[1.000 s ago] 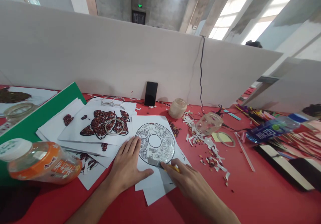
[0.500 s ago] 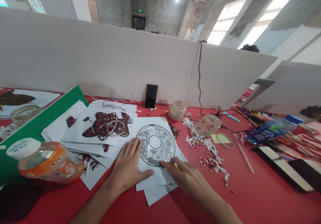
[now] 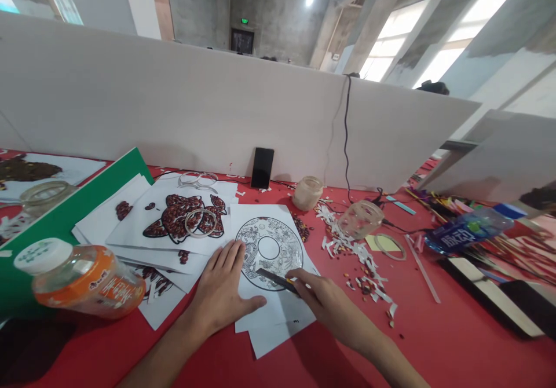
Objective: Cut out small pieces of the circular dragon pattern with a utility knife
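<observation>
A white sheet with a round black-line drawing (image 3: 284, 234), ringed around a blank centre circle, lies on the red table in front of me. My left hand (image 3: 223, 286) rests flat along the sheet's left side, fingers stretched and thumb pointing right. My right hand (image 3: 324, 301) is closed around a utility knife (image 3: 275, 278), whose handle is mostly hidden. The knife's dark blade slants up to the left across the lower part of the drawing; I cannot tell if it touches the paper. Beneath this sheet, another white sheet (image 3: 267, 344) sticks out at the front.
Left are sheets with a bean-covered picture (image 3: 180, 217), an orange-labelled bottle (image 3: 89, 281) and a green board (image 3: 56, 214). A phone (image 3: 262, 168) leans on the white partition (image 3: 195, 104). Right are a jar (image 3: 308, 193), a tipped jar (image 3: 361, 220), paper scraps (image 3: 356, 257) and a water bottle (image 3: 471, 229).
My right hand has moved slightly right, and the knife has turned so its dark blade shows longer over the drawing. My left hand has stayed in place.
</observation>
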Available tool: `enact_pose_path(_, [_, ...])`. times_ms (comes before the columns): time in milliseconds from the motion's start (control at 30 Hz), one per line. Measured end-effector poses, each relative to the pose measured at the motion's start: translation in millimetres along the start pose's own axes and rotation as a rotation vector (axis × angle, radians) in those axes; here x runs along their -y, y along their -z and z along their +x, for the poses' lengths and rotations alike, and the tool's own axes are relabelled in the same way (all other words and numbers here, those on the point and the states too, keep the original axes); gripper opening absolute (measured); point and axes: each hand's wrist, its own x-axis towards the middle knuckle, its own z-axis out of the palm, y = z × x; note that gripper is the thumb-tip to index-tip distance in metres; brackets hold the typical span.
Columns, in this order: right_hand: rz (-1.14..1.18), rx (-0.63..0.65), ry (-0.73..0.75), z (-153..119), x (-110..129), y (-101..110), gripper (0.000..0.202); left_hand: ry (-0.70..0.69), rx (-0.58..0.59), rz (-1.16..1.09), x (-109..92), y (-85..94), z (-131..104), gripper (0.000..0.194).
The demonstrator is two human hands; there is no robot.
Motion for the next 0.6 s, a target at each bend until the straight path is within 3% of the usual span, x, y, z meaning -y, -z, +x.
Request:
enact_pose_path(267, [-0.464,-0.124,0.328,-9.8,-18.1,-22.3,0.040,-0.018,-0.017,-0.003,0.2,1.7,0.1,0.104])
enact_pose_path(433, [-0.512,-0.184,0.364,-13.4,-31.2,-32.4,0.046,0.002,-0.085,-0.043,-1.1,3.4,1.6,0.078])
enact_pose_path(600, [-0.433,-0.180,0.326,-6.7,-13.7,-20.0,0.033,0.037,-0.117,-0.055,-4.9,3.3,5.0,0.071])
